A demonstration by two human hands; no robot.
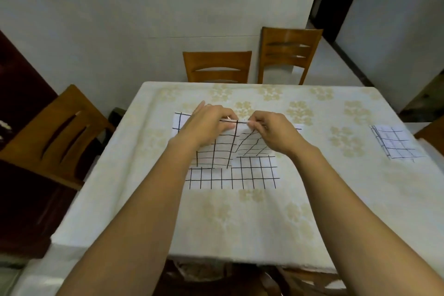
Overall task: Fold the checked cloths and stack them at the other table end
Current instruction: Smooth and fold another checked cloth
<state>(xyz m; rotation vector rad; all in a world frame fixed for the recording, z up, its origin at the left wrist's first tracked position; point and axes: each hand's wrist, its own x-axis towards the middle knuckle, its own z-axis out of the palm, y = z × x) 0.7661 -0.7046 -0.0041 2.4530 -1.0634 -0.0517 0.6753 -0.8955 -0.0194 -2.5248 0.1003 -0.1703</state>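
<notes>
Pinching the raised far edge of a limp white checked cloth (pixel 213 154), the left hand (pixel 206 126) and right hand (pixel 274 133) are holding it up; a folded rectangular cloth (pixel 396 144) is lying at three o'clock.

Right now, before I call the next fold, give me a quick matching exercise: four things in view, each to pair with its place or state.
Things:
1. left hand
2. middle checked cloth
3. folded checked cloth
4. wooden chair

Places or states:
A. lies flat near the right edge of the table
B. stands at the table's left side
C. pinches a raised cloth edge
D. partly lifted, the rest flat on the table

Pairs: 1-C, 2-D, 3-A, 4-B
</notes>
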